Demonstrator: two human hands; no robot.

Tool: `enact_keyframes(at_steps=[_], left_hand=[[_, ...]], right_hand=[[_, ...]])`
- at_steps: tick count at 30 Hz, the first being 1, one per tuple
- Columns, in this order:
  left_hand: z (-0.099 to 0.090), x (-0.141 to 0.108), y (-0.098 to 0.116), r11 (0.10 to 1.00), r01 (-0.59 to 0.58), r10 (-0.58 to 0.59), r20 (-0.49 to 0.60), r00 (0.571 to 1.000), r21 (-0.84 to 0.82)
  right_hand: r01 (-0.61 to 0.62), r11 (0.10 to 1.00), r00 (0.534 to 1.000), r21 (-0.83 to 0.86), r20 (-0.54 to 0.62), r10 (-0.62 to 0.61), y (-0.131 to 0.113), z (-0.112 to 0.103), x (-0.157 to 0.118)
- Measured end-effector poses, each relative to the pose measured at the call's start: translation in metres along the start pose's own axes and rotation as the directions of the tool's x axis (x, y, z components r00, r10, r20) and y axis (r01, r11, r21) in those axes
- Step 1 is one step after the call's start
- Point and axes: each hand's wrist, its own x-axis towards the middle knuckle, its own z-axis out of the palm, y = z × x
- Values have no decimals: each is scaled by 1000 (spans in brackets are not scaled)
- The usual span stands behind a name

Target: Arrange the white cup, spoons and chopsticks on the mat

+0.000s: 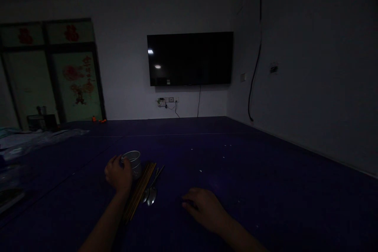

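Right hand (pixel 206 208) rests flat and empty on the dark blue desk (pixel 265 173). Left hand (pixel 118 175) grips the small grey metal cup (pixel 133 162), beside the wooden chopsticks (pixel 141 189) and steel spoons (pixel 150 196). Dim light: cup may tip, scattering them.

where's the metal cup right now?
In the head view the metal cup stands on the dark blue table, left of centre, with the left hand on its rim; the chopsticks and spoons lie just right of it.
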Motion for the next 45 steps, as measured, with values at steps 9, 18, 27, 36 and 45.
enact_keyframes(at_steps=[9,18,27,36,45], left_hand=[[5,8,-8,995,56,-55,12,998,-82],[10,11,-15,986,-62,62,-6,998,-154],[12,10,-14,980,-134,132,-22,991,-146],[6,5,-7,966,-245,246,0,969,-89],[7,6,-7,953,-302,302,-20,953,-33]], right_hand=[[-4,1000,1000,18,0,4,1,0,-1],[9,1000,1000,29,-15,-8,3,3,-1],[12,1000,1000,-8,4,-12,0,0,0],[-1,1000,1000,17,3,1,2,2,0],[15,1000,1000,17,4,-15,1,-1,-1]])
